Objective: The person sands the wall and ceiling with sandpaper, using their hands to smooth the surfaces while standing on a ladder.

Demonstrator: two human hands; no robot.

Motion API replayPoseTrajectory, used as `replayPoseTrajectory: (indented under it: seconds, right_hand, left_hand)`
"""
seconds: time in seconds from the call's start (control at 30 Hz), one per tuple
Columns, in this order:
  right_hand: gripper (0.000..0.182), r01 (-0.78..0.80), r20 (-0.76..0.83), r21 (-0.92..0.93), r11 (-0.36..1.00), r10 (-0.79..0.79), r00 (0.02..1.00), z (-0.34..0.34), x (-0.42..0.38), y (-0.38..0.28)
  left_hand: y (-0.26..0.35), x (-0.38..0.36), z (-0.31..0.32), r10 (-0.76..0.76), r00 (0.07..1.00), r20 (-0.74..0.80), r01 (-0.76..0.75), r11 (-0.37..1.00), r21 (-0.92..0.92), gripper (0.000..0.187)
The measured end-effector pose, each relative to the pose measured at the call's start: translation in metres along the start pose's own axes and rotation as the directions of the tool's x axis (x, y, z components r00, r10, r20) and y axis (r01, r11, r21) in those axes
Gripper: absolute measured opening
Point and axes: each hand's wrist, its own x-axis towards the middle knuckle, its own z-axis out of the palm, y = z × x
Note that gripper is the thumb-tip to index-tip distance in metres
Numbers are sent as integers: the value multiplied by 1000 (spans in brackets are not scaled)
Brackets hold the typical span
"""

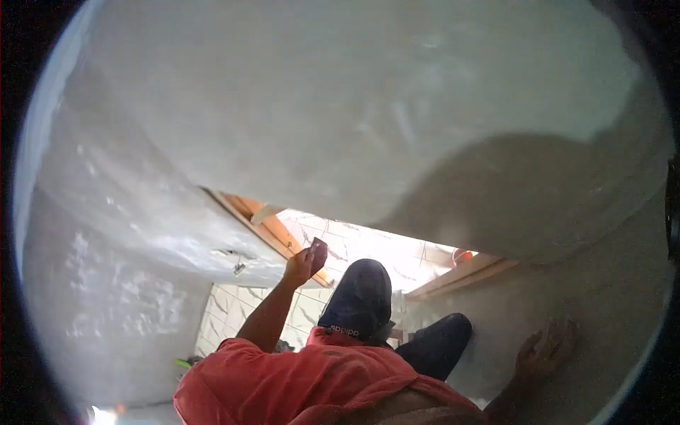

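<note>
My left hand (pixel 299 269) is raised in front of me, its fingers closed on a small reddish-brown block or folded sheet (pixel 319 256). It is near the wooden door frame (pixel 273 230). On the right, my right hand (pixel 549 347) lies against the grey plastered wall (pixel 609 319) with its fingers apart, and nothing shows in it. The grey surface bears faint white smears and a large dark shadow.
White tiled floor (pixel 230 312) with grey veins shows below and through the doorway. Wires stick out of a wall opening (pixel 239 268) on the left. A red round object (pixel 462 256) is beyond the doorway. My knees (pixel 365 283) are bent below.
</note>
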Motion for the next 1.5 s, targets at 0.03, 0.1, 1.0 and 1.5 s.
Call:
replayPoseTrajectory:
  seconds: [0.03, 0.1, 1.0, 1.5]
  right_hand:
    - [29, -31, 55, -90, 995, 36, 998, -1, 2, -1]
    - [29, -53, 79, -184, 982, 68, 995, -5, 5, -5]
    - [42, -236, 61, 862, 448, 369, 927, 109, -22, -59]
    - [44, -619, 364, 580, -529, -512, 778, 18, 57, -192]
  left_hand:
    - [11, -18, -17, -176, 984, 5, 175, 978, -113, 39]
    - [11, -41, -33, -385, 921, 60, 362, 789, -496, 35]
    - [149, -132, -70, -121, 957, 265, 281, 137, -950, 26]
    - [280, -117, -36, 275, 931, 241, 165, 272, -948, 13]
